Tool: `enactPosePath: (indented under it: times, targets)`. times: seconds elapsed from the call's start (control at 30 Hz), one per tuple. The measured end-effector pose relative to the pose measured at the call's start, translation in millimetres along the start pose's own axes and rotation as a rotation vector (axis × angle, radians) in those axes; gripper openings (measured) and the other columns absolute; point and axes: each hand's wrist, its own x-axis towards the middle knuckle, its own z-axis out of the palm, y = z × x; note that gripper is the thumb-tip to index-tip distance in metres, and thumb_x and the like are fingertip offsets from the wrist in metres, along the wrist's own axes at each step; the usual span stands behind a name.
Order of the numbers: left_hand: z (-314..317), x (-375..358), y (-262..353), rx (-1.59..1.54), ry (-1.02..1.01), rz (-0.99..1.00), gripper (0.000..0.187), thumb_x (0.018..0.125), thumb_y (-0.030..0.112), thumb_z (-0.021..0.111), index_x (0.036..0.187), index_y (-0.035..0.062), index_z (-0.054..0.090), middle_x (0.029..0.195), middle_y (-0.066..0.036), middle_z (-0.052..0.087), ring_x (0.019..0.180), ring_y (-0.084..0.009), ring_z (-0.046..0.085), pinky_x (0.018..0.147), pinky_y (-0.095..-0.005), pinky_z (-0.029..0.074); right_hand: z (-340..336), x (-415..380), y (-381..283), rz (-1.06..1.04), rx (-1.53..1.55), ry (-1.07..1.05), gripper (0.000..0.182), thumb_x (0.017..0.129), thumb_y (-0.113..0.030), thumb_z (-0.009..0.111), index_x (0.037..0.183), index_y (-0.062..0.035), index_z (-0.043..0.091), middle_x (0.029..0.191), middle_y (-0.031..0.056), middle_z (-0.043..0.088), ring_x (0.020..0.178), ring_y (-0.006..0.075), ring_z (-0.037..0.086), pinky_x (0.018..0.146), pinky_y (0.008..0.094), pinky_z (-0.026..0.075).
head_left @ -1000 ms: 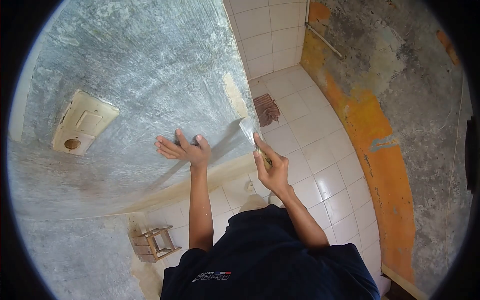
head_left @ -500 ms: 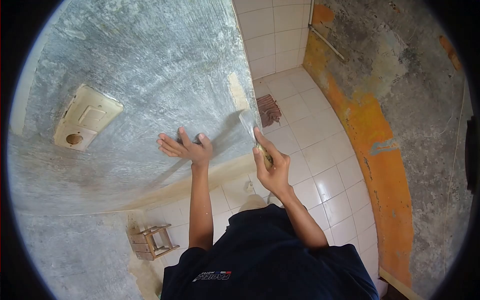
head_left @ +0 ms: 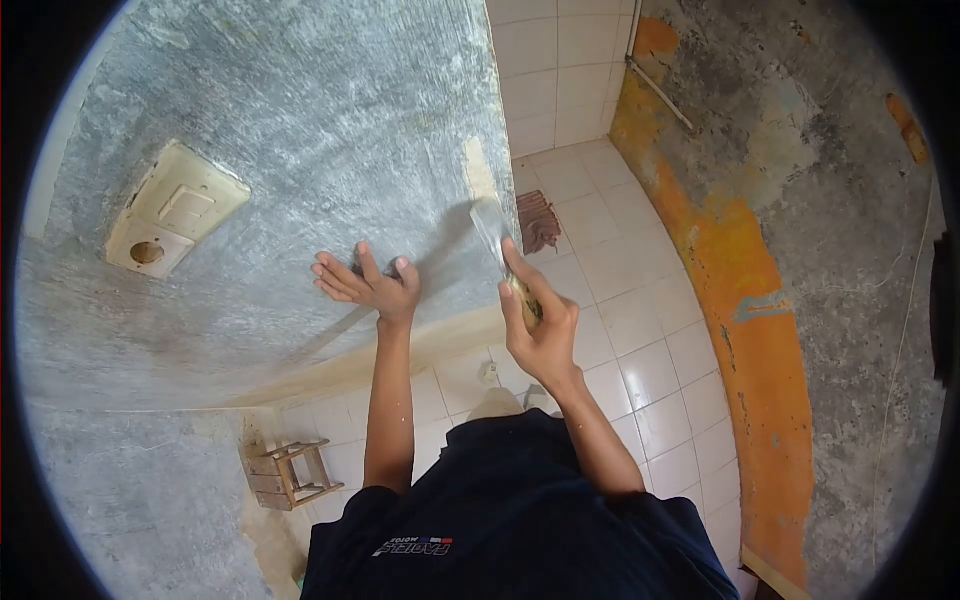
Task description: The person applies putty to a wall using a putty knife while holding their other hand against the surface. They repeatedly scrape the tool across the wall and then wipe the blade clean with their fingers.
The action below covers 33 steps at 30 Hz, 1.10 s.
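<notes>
My right hand (head_left: 545, 318) is closed around the handle of a putty knife (head_left: 489, 228), its metal blade pointing up and away from me. The blade's tip lies against the grey wall (head_left: 330, 120) at the lower end of a pale patch (head_left: 479, 172), close to the wall's edge. Fingers spread, my left hand (head_left: 380, 290) is held at the wall to the left of the knife; whether the whole palm touches cannot be made out.
A switch and socket plate (head_left: 180, 212) sticks out of the wall at left. Below stands a small wooden stool (head_left: 290, 474) on the white tiled floor (head_left: 640, 300). A brown striped cloth (head_left: 538, 221) lies past the wall's edge. Opposite is a grey and orange wall (head_left: 765, 370).
The putty knife's blade has shifted a little to the left, onto the bottom of the pale patch. My left hand stays spread at the wall. The view has tilted slightly.
</notes>
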Motion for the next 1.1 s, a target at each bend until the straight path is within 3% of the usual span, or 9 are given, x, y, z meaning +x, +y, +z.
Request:
enactPosePath:
  times: [0.23,0.33,0.43,0.63,1.1]
  targets:
    - [4.8,4.1,-1.3,0.001,0.017,0.002,0.063,0.104,0.047,0.043,0.159,0.0160,0.036,0.167,-0.034,0.013,0.158,-0.0471,0.002,0.121,-0.0638,-0.003,4.9,-5.2,30.3,-0.145,-0.056,0.058,0.043,0.096,-0.004,0.067,0.139,-0.0040,0.063,0.126,0.0192,0.072,0.107,0.0286,0.075,0.089,0.0330,0.057]
    - [1.9,-0.7,-1.0,0.005,0.011,0.004,0.063,0.105,0.047,0.043,0.159,0.0160,0.036,0.167,-0.033,0.014,0.158,-0.0470,0.002,0.121,-0.0637,-0.003,-4.3,7.8,-6.6,-0.055,0.011,0.015,0.043,0.097,-0.004,0.066,0.139,-0.0028,0.063,0.128,0.0202,0.071,0.111,0.0296,0.074,0.090,0.0332,0.057]
    - [3.4,2.1,-1.4,0.005,0.025,0.010,0.062,0.105,0.047,0.042,0.158,0.0159,0.037,0.167,-0.033,0.015,0.158,-0.0470,0.002,0.121,-0.0635,-0.002,-2.1,8.1,0.1,-0.150,0.048,0.051,0.042,0.097,-0.004,0.066,0.139,-0.0030,0.063,0.128,0.0207,0.071,0.112,0.0298,0.073,0.090,0.0332,0.057]
    - [4.2,2.6,-1.9,-0.012,0.020,0.006,0.060,0.105,0.046,0.043,0.156,0.0152,0.041,0.167,-0.033,0.016,0.158,-0.0466,0.003,0.121,-0.0633,-0.002,0.6,-9.6,11.0,-0.014,-0.026,0.010,0.040,0.098,-0.005,0.065,0.138,-0.0029,0.063,0.129,0.0183,0.071,0.108,0.0298,0.074,0.088,0.0335,0.058]
    - [5.2,-0.4,-3.9,-0.018,0.034,0.011,0.059,0.102,0.046,0.047,0.153,0.0157,0.046,0.167,-0.032,0.018,0.158,-0.0465,0.006,0.122,-0.0623,-0.001,5.6,-5.5,18.2,-0.153,-0.106,0.076,0.038,0.099,-0.006,0.065,0.137,-0.0019,0.065,0.129,0.0182,0.071,0.100,0.0238,0.077,0.083,0.0316,0.058]
